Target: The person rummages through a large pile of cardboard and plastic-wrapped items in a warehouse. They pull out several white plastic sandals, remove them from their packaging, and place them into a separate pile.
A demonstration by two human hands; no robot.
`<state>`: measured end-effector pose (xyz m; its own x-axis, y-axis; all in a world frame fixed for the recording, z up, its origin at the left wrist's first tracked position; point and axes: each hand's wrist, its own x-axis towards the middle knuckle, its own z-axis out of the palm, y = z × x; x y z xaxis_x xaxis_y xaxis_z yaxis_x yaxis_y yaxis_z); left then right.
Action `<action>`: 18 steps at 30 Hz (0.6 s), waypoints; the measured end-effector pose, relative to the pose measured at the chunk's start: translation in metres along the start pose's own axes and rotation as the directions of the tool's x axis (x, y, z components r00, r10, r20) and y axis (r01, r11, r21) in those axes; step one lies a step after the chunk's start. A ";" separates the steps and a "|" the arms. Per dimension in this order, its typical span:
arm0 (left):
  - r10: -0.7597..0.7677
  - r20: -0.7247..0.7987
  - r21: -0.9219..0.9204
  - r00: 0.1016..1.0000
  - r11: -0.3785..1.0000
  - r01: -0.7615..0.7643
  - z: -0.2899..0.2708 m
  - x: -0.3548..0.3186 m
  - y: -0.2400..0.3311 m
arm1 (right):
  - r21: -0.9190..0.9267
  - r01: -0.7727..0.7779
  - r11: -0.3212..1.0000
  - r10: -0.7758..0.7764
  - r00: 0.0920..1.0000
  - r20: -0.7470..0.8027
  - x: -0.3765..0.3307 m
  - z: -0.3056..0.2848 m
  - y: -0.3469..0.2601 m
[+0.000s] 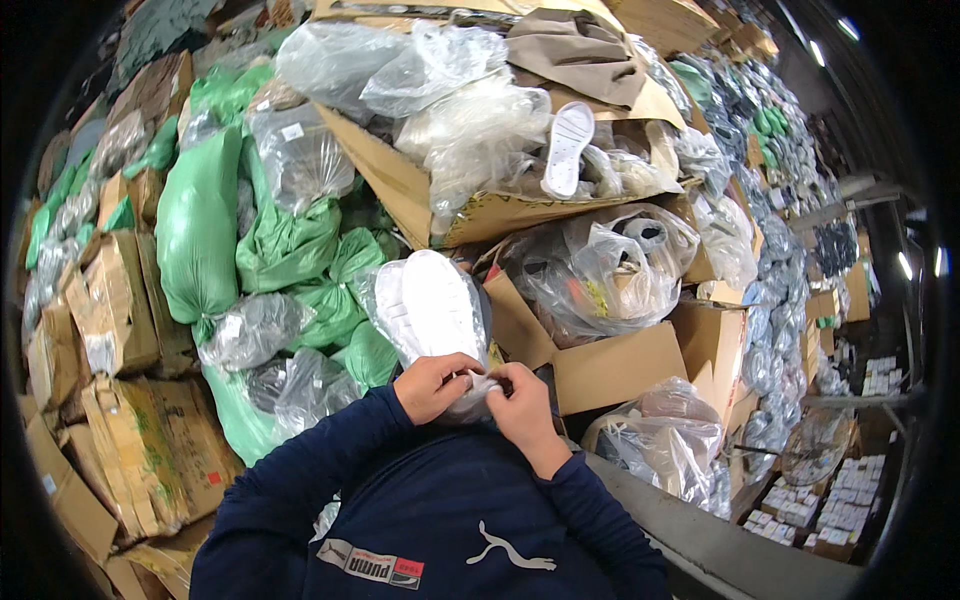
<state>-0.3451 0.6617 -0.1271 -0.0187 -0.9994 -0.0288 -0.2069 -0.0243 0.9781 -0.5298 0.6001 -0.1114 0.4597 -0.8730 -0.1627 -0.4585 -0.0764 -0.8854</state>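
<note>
A clear plastic bag [375, 315] holds a pair of white shoe soles [432, 300], in front of my chest. My left hand [432, 387] pinches the gathered mouth of this bag between thumb and fingers. Just beside it, my right hand [524, 412] is closed on the same bunched plastic. The two hands almost meet at the bag's neck. Both forearms are in dark blue sleeves. Beyond the bag, a single white sole [569, 150] lies on loose clear plastic in a large cardboard box [400, 190].
Full green sacks [200, 225] pile up on the left, beside worn cardboard boxes [135, 455]. To the right, an open carton [620, 365] stands near a clear bag of shoes [620, 265]. Brown fabric [575, 50] drapes over the far box. A fan [818, 447] stands at far right.
</note>
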 end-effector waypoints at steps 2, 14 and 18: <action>-0.169 0.114 0.093 0.979 0.983 0.159 -0.003 0.002 0.005 | -0.114 0.099 0.989 -0.097 0.995 0.024 0.000 -0.001 -0.003; -0.199 0.288 0.054 0.937 0.980 0.192 -0.028 0.005 0.015 | -0.142 0.308 0.941 -0.303 0.951 0.056 -0.004 0.003 -0.016; -0.069 0.082 0.418 0.994 0.908 0.029 -0.017 -0.007 0.022 | -0.077 0.133 0.988 -0.130 0.990 0.052 -0.002 0.008 -0.013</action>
<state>-0.3328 0.6681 -0.1023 -0.0843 -0.9900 -0.1131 -0.5971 -0.0407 0.8011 -0.5190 0.6064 -0.1027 0.5542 -0.8295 -0.0690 -0.4500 -0.2288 -0.8632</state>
